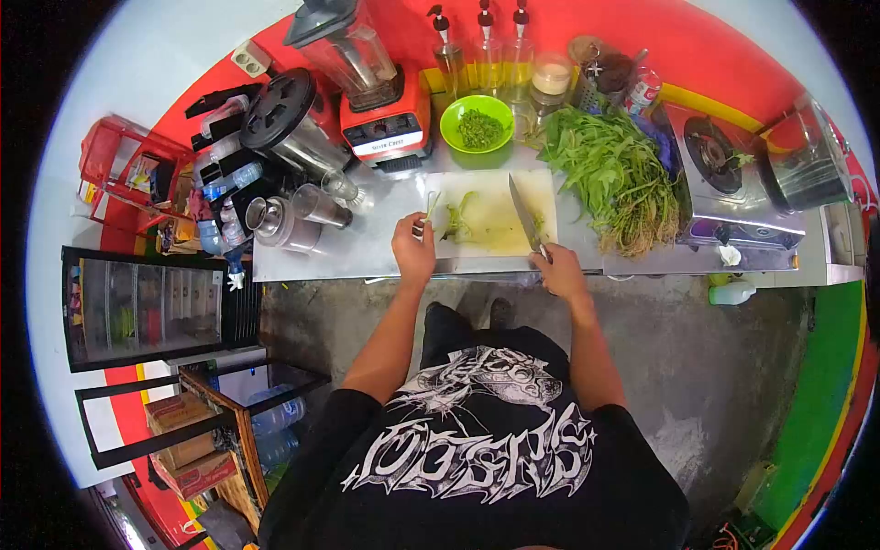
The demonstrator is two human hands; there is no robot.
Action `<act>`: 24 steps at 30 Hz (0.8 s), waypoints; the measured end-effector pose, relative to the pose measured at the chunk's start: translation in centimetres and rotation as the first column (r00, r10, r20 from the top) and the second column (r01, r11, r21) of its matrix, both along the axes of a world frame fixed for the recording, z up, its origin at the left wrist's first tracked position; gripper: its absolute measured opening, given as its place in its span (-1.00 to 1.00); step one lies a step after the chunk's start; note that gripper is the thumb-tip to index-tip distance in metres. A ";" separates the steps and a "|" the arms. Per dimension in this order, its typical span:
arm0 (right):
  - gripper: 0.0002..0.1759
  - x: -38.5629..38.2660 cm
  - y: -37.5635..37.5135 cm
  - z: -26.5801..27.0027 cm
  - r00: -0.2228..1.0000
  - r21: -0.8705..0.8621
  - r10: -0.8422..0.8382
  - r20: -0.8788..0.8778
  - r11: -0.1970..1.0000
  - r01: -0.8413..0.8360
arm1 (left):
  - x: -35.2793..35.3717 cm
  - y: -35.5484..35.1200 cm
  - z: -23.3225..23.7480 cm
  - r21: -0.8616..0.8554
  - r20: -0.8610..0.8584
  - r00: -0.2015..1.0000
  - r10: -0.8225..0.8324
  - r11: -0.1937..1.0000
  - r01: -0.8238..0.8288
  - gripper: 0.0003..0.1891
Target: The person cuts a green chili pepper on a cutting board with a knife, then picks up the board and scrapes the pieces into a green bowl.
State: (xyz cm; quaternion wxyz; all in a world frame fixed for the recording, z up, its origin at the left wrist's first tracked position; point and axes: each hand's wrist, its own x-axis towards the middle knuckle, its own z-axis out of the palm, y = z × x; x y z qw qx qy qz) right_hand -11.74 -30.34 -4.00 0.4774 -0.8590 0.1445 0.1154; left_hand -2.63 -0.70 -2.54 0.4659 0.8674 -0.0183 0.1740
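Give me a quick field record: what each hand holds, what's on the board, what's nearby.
left hand: grip on thin green stems at the board's left edge
right hand: grip on steel kitchen knife, blade over the board
board: pale rectangular plastic cutting board with cut green pieces
right of board: pile of leafy green stalks
behind board: round green plastic bowl of chopped greens

Steel counter (367, 243), white cutting board (490, 215) at front, green bowl (476, 124) and red blender (385, 128) behind, leafy greens (614, 174), gas stove (724, 174)
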 end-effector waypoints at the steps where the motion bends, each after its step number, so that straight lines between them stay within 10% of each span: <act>1: -0.62 0.0 0.1 0.3 1.000 -0.001 -0.001 -0.004 1.000 0.001 | 0.0 -0.5 -0.1 -0.001 -0.004 1.000 -0.001 1.000 0.001 -0.81; 8: -0.59 1.2 1.8 0.5 0.995 -0.040 0.010 0.097 0.999 -0.006 | -1.6 -6.0 -1.0 0.105 -0.133 0.890 -0.436 0.887 0.451 -0.75; 24: -0.61 -0.1 5.0 3.5 0.989 -0.497 0.104 -0.107 0.856 -0.144 | -1.9 -7.4 -2.9 0.119 -0.184 0.834 -0.520 0.831 0.544 -0.83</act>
